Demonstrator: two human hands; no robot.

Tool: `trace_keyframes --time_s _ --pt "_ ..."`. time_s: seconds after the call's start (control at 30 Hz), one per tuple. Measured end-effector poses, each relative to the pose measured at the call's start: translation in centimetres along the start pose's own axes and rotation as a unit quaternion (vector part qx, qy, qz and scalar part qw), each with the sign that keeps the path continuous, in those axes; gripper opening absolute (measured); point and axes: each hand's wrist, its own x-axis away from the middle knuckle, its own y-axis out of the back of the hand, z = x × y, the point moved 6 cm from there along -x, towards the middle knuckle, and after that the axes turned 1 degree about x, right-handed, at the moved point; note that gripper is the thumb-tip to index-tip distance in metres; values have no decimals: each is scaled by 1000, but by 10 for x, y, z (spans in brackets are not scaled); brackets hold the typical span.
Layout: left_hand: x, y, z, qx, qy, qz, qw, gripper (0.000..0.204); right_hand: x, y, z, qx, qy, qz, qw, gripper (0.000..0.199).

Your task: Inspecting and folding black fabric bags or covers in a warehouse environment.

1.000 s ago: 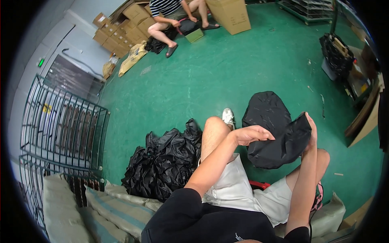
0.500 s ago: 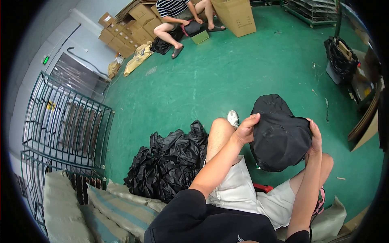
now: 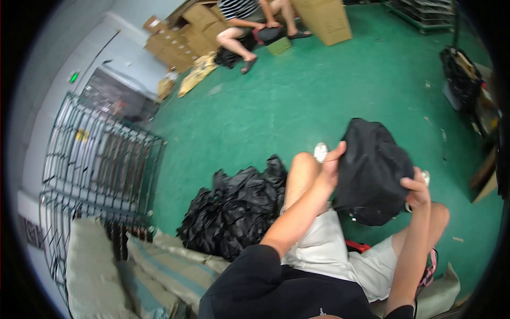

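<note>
Over my lap I hold up a soft, rounded black fabric piece point(image 3: 374, 170), pouch-like in shape; its exact kind does not show. My left hand point(image 3: 333, 162) grips its left edge with the thumb on the near face. My right hand point(image 3: 417, 189) pinches the lower right edge, its fingers partly behind the cloth. To the left of my legs, a heap of crumpled, shiny black material point(image 3: 234, 210) lies on the green floor. A small red thing point(image 3: 357, 246) shows between my thighs, mostly hidden.
Grey-green woven sacks point(image 3: 93, 266) lie at my left, by a green metal rack point(image 3: 101, 165). Across the floor another person point(image 3: 241, 34) sits handling dark cloth, near stacked cartons point(image 3: 199, 24) and a tall box point(image 3: 324, 21). A bin with a black liner point(image 3: 461, 80) stands at right.
The black fabric piece has turned and its folds have changed shape between my hands. My right hand has moved lower along its edge. The whole view has shifted slightly.
</note>
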Motion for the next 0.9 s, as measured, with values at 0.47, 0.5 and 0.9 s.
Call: trace_keyframes --time_s 0.47,0.5,0.9 --pt "-16 -4 -5 61 -93 22 993 50 18 -61 16 -253 88 157 950 56" --pt "-17 3 -5 47 -99 -1 994 49 16 -53 18 -253 80 116 957 53" --pt "-20 9 27 -115 -8 -75 990 43 1 -34 31 -292 113 145 938 51"
